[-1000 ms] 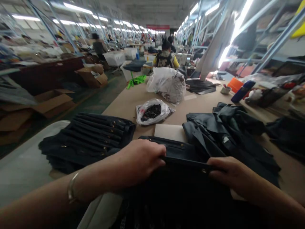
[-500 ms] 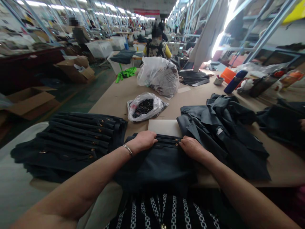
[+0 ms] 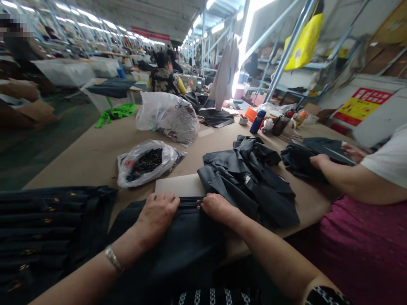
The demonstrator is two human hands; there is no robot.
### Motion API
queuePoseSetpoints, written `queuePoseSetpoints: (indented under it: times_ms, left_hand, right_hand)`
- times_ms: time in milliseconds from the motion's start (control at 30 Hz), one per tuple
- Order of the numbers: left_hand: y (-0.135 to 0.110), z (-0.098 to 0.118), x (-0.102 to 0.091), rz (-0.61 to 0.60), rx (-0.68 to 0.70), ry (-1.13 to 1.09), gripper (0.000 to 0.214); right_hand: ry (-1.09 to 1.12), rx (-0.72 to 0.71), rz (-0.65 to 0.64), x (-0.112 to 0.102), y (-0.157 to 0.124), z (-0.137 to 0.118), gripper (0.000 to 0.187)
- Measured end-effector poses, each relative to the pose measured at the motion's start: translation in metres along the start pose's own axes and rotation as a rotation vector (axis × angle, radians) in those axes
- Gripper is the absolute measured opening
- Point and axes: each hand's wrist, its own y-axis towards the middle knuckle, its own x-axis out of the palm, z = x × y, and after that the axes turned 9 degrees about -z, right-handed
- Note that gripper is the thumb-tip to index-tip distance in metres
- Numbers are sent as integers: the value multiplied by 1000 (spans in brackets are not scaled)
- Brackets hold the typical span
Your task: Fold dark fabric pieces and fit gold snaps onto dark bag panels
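A dark garment piece (image 3: 178, 245) with brass snaps along its top edge lies on the table in front of me. My left hand (image 3: 157, 216) rests flat on its upper left part, fingers stretched out. My right hand (image 3: 218, 208) presses on the top edge beside the snaps, fingers curled down on the cloth. A pale card (image 3: 179, 185) lies just beyond the garment's edge. A stack of similar dark pieces with snaps (image 3: 47, 224) sits at my left.
A heap of dark garments (image 3: 248, 182) lies to the right. A clear bag of dark small parts (image 3: 144, 163) and a larger white bag (image 3: 168, 116) stand further back. A co-worker's hand (image 3: 319, 161) at the right touches dark cloth. Other people sit in the distance.
The view has swung to the right, bringing the co-worker into sight. Both my hands have stayed at the garment's top edge; the left hand has flattened on the cloth.
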Motion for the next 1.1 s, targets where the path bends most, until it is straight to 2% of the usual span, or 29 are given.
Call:
queuePoseSetpoints:
  times_ms: [100,167,267,333,400,467,533,633,733,800,900,1033,1100]
  left_hand:
    - [-4,17,13,-19,147,-34,37]
    - [-2,20,23,-24,138,-49,38]
    - [4,14,30,-10,111,-56,38]
    - [7,10,30,-2,95,-58,37]
    - [10,9,27,5,84,-55,37]
    - [10,9,25,1,78,-55,37]
    - [10,10,23,-6,81,-57,37]
    - [9,10,19,-22,84,-76,34]
    - [9,9,7,-52,88,-131,27]
    - [9,12,-7,-32,121,-191,22]
    - [6,25,-36,102,252,-322,20]
    - [-2,55,-77,417,525,-624,26]
    - [-6,67,-93,597,559,-759,21]
  right_hand:
    - [18,-22,64,-8,-20,-1,27]
    - [11,-20,212,-17,-39,10,22]
    - [-39,182,438,-24,-64,48,27]
    - [-60,380,472,-20,-74,80,32]
    - [-42,493,462,-12,-77,108,26]
    - [-3,518,458,-7,-78,128,16]
    - [40,505,485,-10,-79,141,20]
    - [124,490,565,-34,-84,157,27]
    - [261,472,662,-73,-98,170,33]
    - [453,389,776,-102,-111,171,33]
    - [620,220,896,-143,-131,153,26]
    - [659,92,862,-180,-145,106,27]
    - [587,59,893,-189,-147,86,31]
